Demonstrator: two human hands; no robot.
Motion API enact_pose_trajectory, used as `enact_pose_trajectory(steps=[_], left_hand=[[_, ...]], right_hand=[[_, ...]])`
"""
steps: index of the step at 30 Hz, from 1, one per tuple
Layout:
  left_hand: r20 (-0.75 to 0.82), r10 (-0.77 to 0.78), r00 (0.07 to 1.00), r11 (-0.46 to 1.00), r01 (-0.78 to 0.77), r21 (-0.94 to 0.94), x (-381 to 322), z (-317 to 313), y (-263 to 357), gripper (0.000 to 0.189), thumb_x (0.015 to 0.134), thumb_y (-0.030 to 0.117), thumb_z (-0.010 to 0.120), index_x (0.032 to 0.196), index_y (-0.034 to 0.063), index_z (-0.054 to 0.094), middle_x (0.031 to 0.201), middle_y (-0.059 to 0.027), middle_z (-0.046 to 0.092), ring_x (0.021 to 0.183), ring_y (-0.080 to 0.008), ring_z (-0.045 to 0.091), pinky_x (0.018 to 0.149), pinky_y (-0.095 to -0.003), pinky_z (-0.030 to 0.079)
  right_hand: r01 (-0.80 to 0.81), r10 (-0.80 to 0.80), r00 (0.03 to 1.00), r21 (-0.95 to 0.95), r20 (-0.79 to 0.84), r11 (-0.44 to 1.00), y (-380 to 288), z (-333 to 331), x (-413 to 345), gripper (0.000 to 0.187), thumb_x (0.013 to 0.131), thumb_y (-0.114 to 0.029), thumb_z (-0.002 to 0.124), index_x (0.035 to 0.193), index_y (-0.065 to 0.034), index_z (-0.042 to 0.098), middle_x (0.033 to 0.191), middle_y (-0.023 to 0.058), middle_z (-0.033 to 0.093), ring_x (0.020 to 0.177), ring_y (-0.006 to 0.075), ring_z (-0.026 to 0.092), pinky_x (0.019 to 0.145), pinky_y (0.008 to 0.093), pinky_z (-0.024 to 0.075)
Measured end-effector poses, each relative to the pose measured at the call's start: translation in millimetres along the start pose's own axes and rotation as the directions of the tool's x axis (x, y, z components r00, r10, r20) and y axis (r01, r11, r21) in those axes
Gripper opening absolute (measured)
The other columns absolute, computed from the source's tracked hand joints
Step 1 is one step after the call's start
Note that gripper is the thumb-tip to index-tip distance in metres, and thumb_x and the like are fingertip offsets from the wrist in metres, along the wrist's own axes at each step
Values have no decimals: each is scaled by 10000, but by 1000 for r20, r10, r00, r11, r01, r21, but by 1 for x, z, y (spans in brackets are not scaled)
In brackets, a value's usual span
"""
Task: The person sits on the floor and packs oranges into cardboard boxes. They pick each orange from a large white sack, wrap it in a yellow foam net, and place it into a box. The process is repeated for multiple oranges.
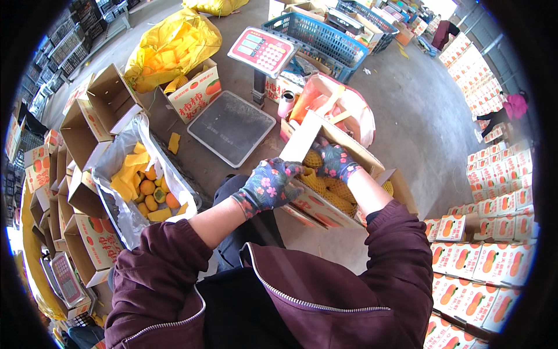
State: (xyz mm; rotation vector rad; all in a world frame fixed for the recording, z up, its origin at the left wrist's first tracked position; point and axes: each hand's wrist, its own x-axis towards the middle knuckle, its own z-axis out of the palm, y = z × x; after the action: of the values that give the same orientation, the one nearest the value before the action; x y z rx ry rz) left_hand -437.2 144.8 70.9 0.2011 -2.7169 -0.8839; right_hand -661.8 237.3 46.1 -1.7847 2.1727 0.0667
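My left hand [271, 185], in a dark floral glove, lies at the near left edge of an open cardboard box [329, 217]; its fingers touch the rim below a raised white flap [301, 137]. My right hand [335, 161], gloved alike, reaches into that box, its fingertips partly hidden. Several fruits in yellow foam net sleeves [338, 192] fill the box beside it. Whether either hand grips something is unclear. To the left, a crate lined with white plastic [126, 222] holds orange persimmons [147, 187] and loose yellow foam sleeves [130, 172].
A platform scale [231, 128] with a raised keypad display [262, 50] stands ahead. Behind it are a blue plastic crate [314, 43] and a yellow bag of foam sleeves [174, 48]. Empty cartons [83, 131] crowd the left; stacked printed cartons [479, 261] line the right, where a person [508, 111] walks.
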Motion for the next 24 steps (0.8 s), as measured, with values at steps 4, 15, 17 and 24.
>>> enact_pose_trajectory(steps=[4, 15, 17, 24], left_hand=[[-43, 89, 995, 993, -85, 77, 0, 5, 2, 421, 703, 268, 682, 1072, 83, 603, 996, -144, 619, 888, -332, 601, 756, -408, 500], [74, 58, 996, 998, -58, 0, -13, 24, -15, 362, 560, 253, 733, 890, 139, 638, 899, -104, 646, 860, -311, 618, 726, -397, 503], [37, 64, 997, 997, -63, -38, -12, 35, -22, 306, 539, 262, 742, 803, 136, 651, 770, -109, 647, 756, -316, 634, 662, -401, 514], [122, 94, 988, 995, -95, 4, -12, 35, -29, 297, 604, 224, 692, 868, 105, 626, 755, -121, 630, 740, -327, 619, 648, -415, 498]], right_hand=[[159, -158, 984, -3, -83, 987, -3, 10, -6, 810, 627, -316, 758, 1342, -176, 405, 1329, 170, 419, 1169, 362, 476, 990, 432, 390], [346, -357, 926, -102, -122, 933, -41, 2, 10, 715, 673, -176, 718, 1316, -68, 423, 1335, 199, 407, 1200, 384, 433, 1024, 431, 353], [323, -341, 929, -134, -145, 937, -37, 6, 15, 708, 678, -171, 713, 1315, -66, 423, 1334, 200, 406, 1200, 384, 432, 1025, 431, 352], [239, -263, 944, -138, -199, 961, -11, 25, 12, 682, 694, -151, 696, 1313, -61, 424, 1333, 201, 405, 1203, 385, 428, 1027, 433, 349]])
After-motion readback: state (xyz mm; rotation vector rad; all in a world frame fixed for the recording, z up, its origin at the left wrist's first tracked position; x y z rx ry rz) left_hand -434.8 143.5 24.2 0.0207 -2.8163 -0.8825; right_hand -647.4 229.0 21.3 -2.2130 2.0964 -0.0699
